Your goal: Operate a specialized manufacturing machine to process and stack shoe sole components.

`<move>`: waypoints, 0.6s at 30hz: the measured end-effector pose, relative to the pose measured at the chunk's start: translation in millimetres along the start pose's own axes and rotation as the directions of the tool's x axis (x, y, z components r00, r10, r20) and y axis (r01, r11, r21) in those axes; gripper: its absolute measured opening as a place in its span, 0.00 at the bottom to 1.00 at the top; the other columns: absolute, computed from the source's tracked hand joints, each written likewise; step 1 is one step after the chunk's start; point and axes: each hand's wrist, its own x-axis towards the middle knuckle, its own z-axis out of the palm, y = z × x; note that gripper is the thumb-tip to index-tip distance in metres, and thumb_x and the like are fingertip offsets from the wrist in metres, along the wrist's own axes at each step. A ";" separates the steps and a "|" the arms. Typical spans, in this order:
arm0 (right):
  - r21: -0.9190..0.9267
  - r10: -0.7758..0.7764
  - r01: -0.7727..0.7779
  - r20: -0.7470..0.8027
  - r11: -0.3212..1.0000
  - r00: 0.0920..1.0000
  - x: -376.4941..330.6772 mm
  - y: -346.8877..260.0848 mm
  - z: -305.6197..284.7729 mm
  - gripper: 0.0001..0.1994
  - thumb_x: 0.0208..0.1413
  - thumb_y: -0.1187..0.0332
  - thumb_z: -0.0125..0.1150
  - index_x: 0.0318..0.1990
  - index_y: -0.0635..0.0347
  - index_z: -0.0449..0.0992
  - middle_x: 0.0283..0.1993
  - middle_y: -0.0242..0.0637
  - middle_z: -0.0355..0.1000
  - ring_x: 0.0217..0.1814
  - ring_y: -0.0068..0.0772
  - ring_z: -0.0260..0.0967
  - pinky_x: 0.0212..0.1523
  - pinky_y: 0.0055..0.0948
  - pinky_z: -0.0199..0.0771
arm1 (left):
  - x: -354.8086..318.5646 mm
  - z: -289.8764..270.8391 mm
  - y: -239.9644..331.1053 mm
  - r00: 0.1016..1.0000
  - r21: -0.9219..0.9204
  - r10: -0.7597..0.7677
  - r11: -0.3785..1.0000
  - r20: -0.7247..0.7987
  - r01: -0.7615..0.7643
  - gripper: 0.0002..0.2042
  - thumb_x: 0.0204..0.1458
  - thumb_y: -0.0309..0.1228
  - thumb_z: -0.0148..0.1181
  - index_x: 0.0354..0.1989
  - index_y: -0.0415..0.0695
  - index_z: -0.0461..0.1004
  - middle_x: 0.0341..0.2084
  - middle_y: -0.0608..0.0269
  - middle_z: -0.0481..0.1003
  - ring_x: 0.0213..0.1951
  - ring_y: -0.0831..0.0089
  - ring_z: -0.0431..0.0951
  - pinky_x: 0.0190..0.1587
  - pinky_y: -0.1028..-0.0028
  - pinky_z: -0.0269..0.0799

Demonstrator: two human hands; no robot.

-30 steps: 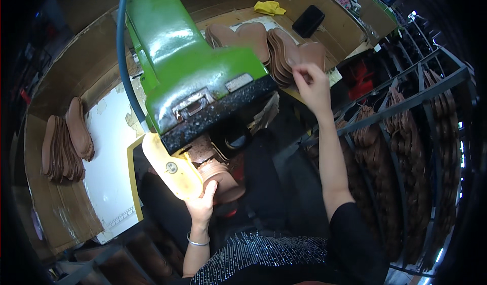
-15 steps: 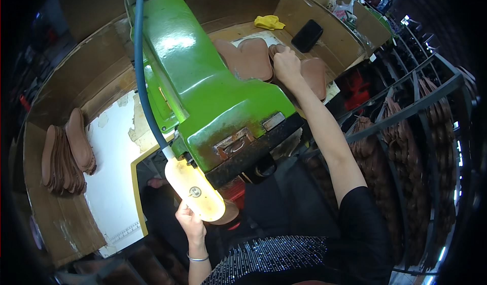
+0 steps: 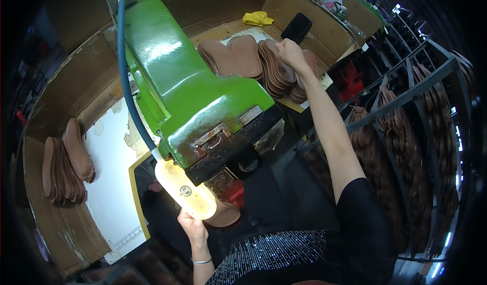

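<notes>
My right hand [image 3: 292, 56] reaches to the back right, its fingers closed at the far end of a stack of brown insoles [image 3: 275, 69]. The top insole's end is at those fingers; my hand hides the grip itself. Below the machine, my left hand [image 3: 194, 227] pinches a brown insole [image 3: 224, 215], partly covered by the lit yellow lamp [image 3: 186, 190]. Between my hands stands the green machine [image 3: 187, 92], its dark lower edge above a round black part [image 3: 248, 165].
More insole stacks [image 3: 243, 54] stand beside the right hand's stack. Others lean at the left cardboard wall [image 3: 63, 171]. A yellow cloth [image 3: 257, 18] and a black phone-like object [image 3: 296, 27] lie behind. A rack [image 3: 406, 89] hung with brown pieces stands right; a blue hose [image 3: 126, 77] runs to the lamp.
My right hand has moved toward the far end of the insole stack, uncovering more of it. The whole view has shifted slightly. My left hand stays under the lamp with its insole.
</notes>
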 end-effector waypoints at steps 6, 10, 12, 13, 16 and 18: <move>-0.211 -0.180 0.216 0.177 0.953 0.968 -59.0 -15.6 -23.7 0.24 0.38 0.52 0.70 0.26 0.69 0.74 0.27 0.53 0.72 0.34 0.51 0.73 0.35 0.44 0.70 | 6.6 7.6 -35.8 0.996 0.232 0.046 0.971 0.081 -0.064 0.16 0.57 0.35 0.53 0.48 0.35 0.68 0.39 0.60 0.74 0.41 0.75 0.73 0.47 0.75 0.67; -0.180 -0.137 0.175 0.205 0.968 0.969 -71.0 -13.1 -36.2 0.22 0.38 0.55 0.70 0.24 0.70 0.74 0.27 0.55 0.72 0.34 0.53 0.72 0.35 0.43 0.71 | 31.7 44.8 -56.6 0.930 0.144 0.222 0.951 0.293 -0.273 0.25 0.55 0.49 0.50 0.46 0.35 0.66 0.32 0.61 0.73 0.33 0.76 0.74 0.38 0.78 0.70; -0.206 -0.131 0.166 0.172 0.964 0.976 -75.8 -3.0 -38.7 0.19 0.41 0.57 0.68 0.24 0.69 0.74 0.27 0.54 0.72 0.34 0.53 0.72 0.35 0.43 0.71 | 31.5 89.9 -35.1 0.924 0.028 0.048 0.998 0.380 -0.064 0.32 0.55 0.57 0.42 0.48 0.36 0.64 0.24 0.66 0.70 0.24 0.80 0.70 0.27 0.81 0.67; -0.197 -0.138 0.171 0.170 0.965 0.976 -76.3 -4.4 -37.2 0.19 0.41 0.57 0.68 0.24 0.69 0.74 0.27 0.54 0.72 0.34 0.53 0.72 0.35 0.43 0.71 | 37.9 93.3 -43.3 0.931 0.102 -0.017 0.995 0.365 -0.021 0.29 0.57 0.55 0.40 0.47 0.37 0.66 0.21 0.68 0.68 0.23 0.82 0.66 0.26 0.82 0.63; -0.222 -0.229 0.238 0.066 0.946 0.971 -81.7 0.7 -34.1 0.15 0.43 0.61 0.64 0.23 0.67 0.74 0.26 0.52 0.72 0.33 0.51 0.72 0.34 0.43 0.71 | 60.4 137.3 -47.1 0.924 0.198 0.081 0.966 0.373 -0.164 0.18 0.61 0.43 0.43 0.44 0.40 0.69 0.19 0.70 0.66 0.23 0.83 0.64 0.28 0.83 0.59; -0.262 -0.282 0.252 -0.081 0.931 0.956 -89.6 1.9 -40.6 0.12 0.42 0.64 0.62 0.23 0.66 0.73 0.26 0.49 0.72 0.31 0.50 0.73 0.32 0.41 0.72 | 78.0 173.0 -45.7 0.919 0.116 0.083 0.984 0.385 -0.137 0.14 0.61 0.38 0.44 0.43 0.41 0.70 0.19 0.72 0.66 0.24 0.84 0.63 0.29 0.83 0.58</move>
